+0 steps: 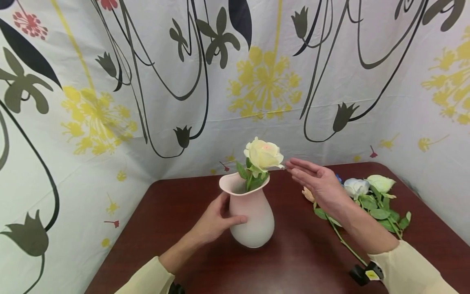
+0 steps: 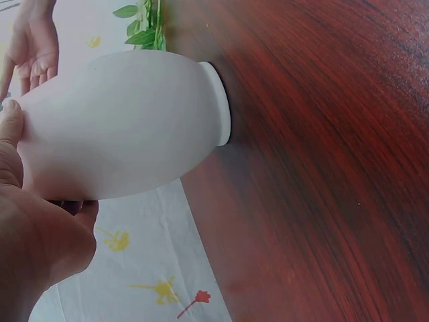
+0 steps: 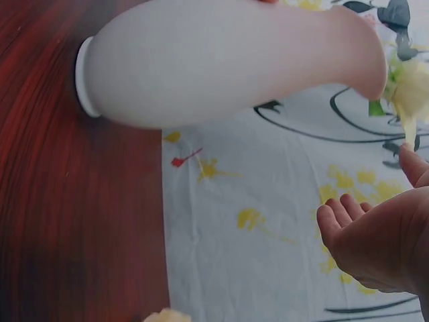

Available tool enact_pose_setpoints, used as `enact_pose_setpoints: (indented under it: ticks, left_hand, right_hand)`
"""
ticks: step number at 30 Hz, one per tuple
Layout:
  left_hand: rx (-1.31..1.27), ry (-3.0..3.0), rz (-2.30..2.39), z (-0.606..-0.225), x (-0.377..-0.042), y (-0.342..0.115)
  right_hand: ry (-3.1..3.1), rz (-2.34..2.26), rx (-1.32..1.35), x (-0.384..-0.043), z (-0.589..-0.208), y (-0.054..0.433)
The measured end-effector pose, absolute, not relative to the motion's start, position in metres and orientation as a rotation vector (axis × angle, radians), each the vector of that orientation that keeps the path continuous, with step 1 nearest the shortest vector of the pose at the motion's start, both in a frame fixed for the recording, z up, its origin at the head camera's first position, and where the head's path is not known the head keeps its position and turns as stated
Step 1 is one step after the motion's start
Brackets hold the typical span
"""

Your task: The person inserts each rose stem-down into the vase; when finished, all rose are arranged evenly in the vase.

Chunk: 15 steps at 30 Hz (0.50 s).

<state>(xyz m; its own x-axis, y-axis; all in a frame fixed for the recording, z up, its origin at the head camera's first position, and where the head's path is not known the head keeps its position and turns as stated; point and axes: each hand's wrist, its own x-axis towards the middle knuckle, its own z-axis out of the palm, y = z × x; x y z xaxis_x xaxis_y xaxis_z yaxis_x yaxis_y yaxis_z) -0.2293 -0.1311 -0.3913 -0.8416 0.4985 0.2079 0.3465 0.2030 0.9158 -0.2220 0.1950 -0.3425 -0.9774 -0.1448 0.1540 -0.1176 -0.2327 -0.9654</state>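
A pale pinkish-white vase [image 1: 253,220] with a flared, wavy rim stands upright on the table. My left hand [image 1: 216,220] grips its neck and side from the left, the thumb across the front and the other fingers mostly hidden behind. One cream rose [image 1: 263,154] rises from the vase mouth, leaning right, its lower stem hidden inside. To the right of the bloom is my right hand [image 1: 317,179], its fingers extended and holding nothing. In the right wrist view the thumb tip meets the edge of a drooping petal [image 3: 406,127]; whether they touch I cannot tell.
Several loose flowers lie at the right of the dark red-brown table [image 1: 176,220], among them a pale blue rose [image 1: 356,188], a whitish-green rose [image 1: 380,183] and a peach rose [image 1: 308,194] partly behind my right hand. A flower-patterned cloth [image 1: 227,134] hangs behind and along both sides.
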Motion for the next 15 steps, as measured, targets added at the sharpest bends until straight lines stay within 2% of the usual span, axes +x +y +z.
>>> enact_pose_setpoints:
  ticks: [15]
  left_hand:
    - [0.826, 2.335, 1.707, -0.392, -0.23, -0.132]
  right_hand:
    - [1.795, -2.59, -0.413, -0.227, -0.378, 0.246]
